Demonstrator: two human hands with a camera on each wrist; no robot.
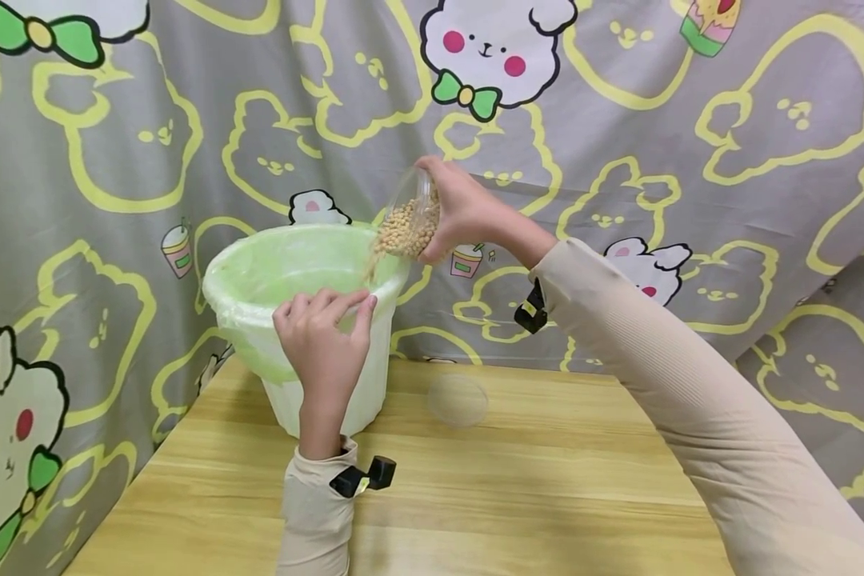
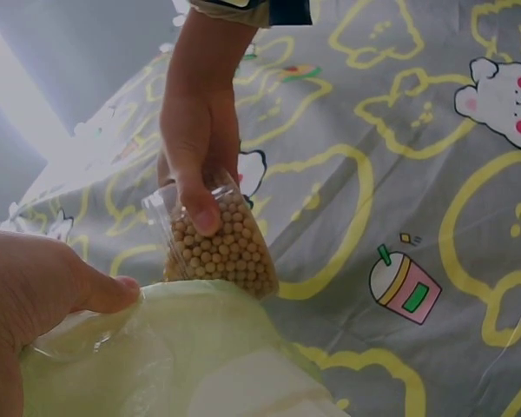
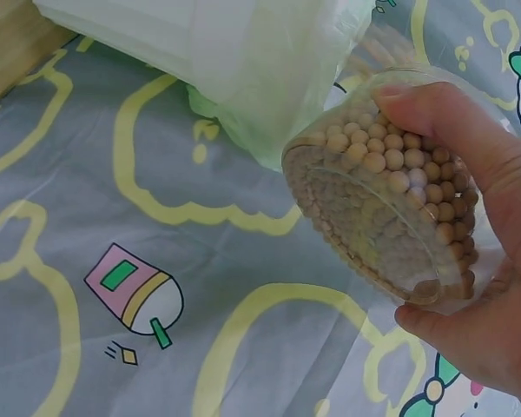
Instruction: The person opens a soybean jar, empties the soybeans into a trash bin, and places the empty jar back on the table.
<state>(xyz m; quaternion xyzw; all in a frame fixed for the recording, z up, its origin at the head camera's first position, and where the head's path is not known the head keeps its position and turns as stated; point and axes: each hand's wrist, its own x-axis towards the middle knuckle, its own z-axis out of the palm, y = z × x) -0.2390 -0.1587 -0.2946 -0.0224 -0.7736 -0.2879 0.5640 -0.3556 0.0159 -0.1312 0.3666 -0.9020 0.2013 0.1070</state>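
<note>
A white bin [image 1: 363, 392] lined with a pale green plastic bag [image 1: 259, 272] stands on the table's left side. My left hand [image 1: 324, 336] grips its near rim through the bag, fingers over the edge; the thumb [image 2: 104, 291] shows at the rim in the left wrist view. Above the bin's right rim, my right hand [image 1: 461, 208] holds a clear plastic jar [image 1: 406, 188] tilted mouth-down toward the bin. Small round beige balls [image 1: 410, 228] fill much of it, and a blurred stream of them [image 1: 371, 268] falls inside the bin. The bin's bottom is hidden.
A clear round disc like a lid [image 1: 458, 400] lies on the wooden table [image 1: 533, 480], right of the bin. Behind the table hangs a grey curtain [image 1: 641, 136] with cartoon prints, close to the bin and the jar.
</note>
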